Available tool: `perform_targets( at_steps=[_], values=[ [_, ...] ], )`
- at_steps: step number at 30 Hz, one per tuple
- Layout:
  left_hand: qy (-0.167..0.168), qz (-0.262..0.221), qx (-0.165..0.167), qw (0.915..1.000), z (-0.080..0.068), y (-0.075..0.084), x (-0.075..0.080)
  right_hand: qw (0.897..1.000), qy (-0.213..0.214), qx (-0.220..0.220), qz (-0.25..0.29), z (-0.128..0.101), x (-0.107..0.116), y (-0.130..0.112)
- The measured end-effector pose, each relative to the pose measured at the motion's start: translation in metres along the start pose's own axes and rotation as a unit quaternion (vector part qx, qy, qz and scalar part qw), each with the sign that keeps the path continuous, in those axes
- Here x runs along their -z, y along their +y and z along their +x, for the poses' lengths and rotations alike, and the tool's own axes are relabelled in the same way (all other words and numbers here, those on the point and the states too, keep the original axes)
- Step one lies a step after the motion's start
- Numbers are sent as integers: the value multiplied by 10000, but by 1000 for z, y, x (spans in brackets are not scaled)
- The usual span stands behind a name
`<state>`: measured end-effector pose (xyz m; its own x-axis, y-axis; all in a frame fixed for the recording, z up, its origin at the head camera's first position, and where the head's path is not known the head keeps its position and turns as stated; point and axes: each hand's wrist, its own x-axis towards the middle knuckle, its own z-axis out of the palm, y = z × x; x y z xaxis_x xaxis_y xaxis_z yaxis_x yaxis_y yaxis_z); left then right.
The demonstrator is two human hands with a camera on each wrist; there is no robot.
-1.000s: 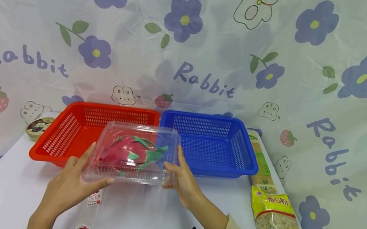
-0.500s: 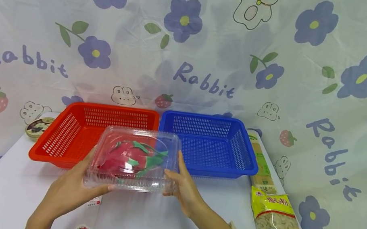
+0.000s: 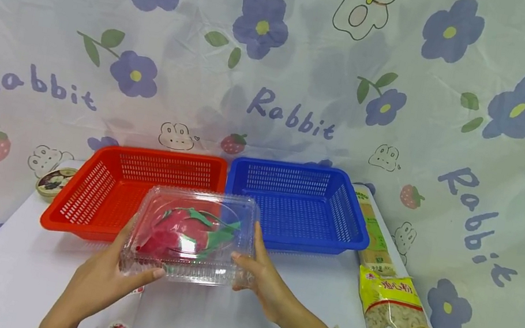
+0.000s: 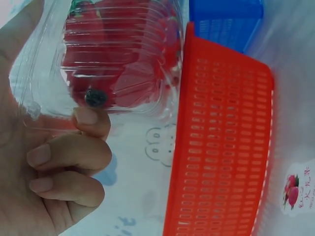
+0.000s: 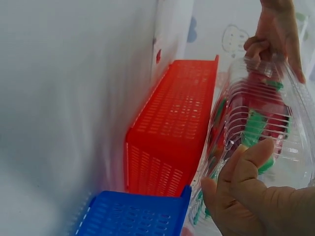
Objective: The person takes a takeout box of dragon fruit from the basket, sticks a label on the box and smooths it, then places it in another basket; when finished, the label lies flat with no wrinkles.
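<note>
- Holding a clear clamshell box (image 3: 191, 233) between them, the left hand (image 3: 102, 276) and the right hand (image 3: 265, 279) each gripped one short end of it.
- The box carried a red dragon fruit (image 3: 179, 228) with green scales, and it hung just in front of the red basket (image 3: 99, 191), low over the white table (image 3: 213, 325).
- The box's long axis ran from hand to hand, parallel to the red basket's front rim; the left hand sat at the end nearer that basket's outer corner, the right hand at the end toward the blue basket (image 3: 302, 206).
- On the left, the thumb lay along the front edge and the curled fingers (image 4: 74, 152) pressed under the box's flange.
- On the right, thumb and fingers (image 5: 246, 167) pinched the ribbed end wall.
- Neither hand was plainly closer to the red basket; the box itself lay between them and partly in front of that basket's right half.
- Beyond the blue basket, away from the red basket, lay a yellow snack bag (image 3: 398, 323); a small round tin (image 3: 55, 181) sat just beside the red basket's left end.
</note>
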<state>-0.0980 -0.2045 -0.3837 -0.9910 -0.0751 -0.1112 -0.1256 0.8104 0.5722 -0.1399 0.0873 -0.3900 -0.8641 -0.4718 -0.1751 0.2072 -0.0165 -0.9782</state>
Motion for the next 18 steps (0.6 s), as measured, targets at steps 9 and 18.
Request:
perform_targets(
  at_steps=[9, 18],
  values=[
    [-162, -24, 202, 9997, -3, -2, -2, 9997, -78, -123, -213, -6, 0, 0],
    [19, -67, 100, 9999, -7, -2, -5, 9980, -21, -138, -611, -11, 0, 3]
  ],
)
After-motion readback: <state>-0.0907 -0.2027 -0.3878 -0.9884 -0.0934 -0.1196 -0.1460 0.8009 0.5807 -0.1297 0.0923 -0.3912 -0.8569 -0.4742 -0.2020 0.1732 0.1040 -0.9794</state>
